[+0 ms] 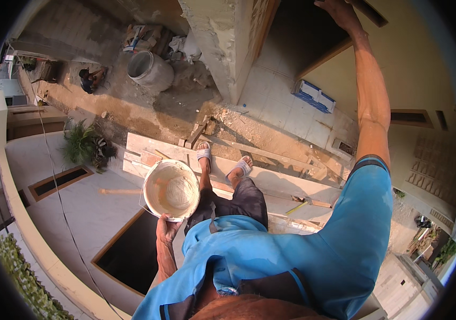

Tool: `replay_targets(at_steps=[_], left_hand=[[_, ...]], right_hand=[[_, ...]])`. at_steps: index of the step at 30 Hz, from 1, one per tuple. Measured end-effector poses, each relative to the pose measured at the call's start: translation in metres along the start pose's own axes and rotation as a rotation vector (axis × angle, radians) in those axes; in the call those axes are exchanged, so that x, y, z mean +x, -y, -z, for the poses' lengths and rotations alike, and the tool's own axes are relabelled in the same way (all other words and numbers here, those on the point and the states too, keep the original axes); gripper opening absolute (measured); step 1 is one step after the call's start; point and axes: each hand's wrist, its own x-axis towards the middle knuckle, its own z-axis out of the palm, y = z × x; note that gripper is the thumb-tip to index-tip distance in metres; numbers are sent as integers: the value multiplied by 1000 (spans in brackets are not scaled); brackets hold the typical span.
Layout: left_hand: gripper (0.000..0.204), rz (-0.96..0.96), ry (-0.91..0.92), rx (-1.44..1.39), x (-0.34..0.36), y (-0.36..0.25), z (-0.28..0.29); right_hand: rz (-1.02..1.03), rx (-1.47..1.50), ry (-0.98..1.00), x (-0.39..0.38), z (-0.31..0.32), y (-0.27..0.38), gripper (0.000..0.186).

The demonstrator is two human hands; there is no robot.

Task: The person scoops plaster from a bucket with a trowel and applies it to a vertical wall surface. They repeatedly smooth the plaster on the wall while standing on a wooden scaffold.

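My left hand [168, 228] is closed on the near rim of a white plastic bucket [148, 188], which is tipped so its inside shows. A pale, creamy paste [180, 193] coats the bottom and the inner wall. The bucket's thin wire handle hangs at its left side. My right arm is raised high, and my right hand [341, 15] is at the top edge of the view beside the dark doorway. Its visible fingers are stretched apart, though part of the hand is cut off, and I see nothing held in it.
I stand in sandals on a raised wooden plank [286, 178]. A hammer [313, 201] lies on the boards by my right foot. Below are a large grey drum [150, 72], rubble, a blue-and-white box [314, 97] and a crouching person [90, 80]. A rough plastered column [220, 42] stands ahead.
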Motion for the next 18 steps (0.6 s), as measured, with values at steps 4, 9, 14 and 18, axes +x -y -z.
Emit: replay_targets(at_steps=[4, 9, 14, 18], left_hand=[[61, -39, 2, 70, -1, 7, -2], [49, -1, 42, 45, 18, 2, 14], [46, -7, 88, 89, 25, -6, 13], [53, 30, 118, 61, 30, -10, 21]], right_hand=[[-69, 253, -216, -85, -43, 19, 51], [-40, 393, -197, -130, -11, 132, 49], [-90, 391, -251, -110, 7, 205, 42], [-171, 370, -166, -117, -58, 224, 40]])
